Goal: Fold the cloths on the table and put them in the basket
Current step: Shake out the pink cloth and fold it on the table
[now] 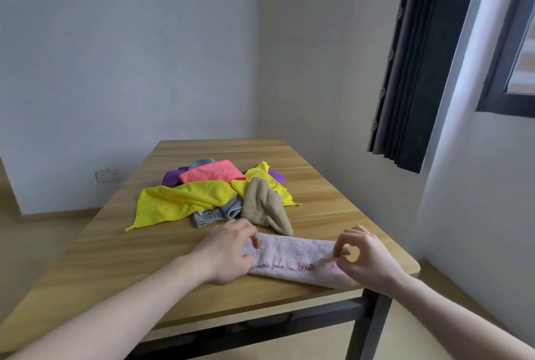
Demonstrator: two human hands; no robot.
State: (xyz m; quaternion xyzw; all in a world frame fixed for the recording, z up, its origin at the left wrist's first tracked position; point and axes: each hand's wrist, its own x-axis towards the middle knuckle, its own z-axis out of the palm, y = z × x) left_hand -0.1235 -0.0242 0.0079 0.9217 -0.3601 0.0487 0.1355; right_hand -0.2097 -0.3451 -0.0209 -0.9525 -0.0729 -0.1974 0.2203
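a single wide-angle camera is sitting on the person's head, looking forward and down across a wooden worktop [101,258] toward a room corner. it is framing the near edge closely, with both forearms reaching in from the bottom. the far wall [130,55] is filling the upper half, and a dark curtain [417,70] is bending at the right edge.

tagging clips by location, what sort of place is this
Probably a room in a home: plain white walls, a wooden table with dark metal legs holding a pile of coloured cloths, a dark pleated curtain beside a window, and a wall socket.
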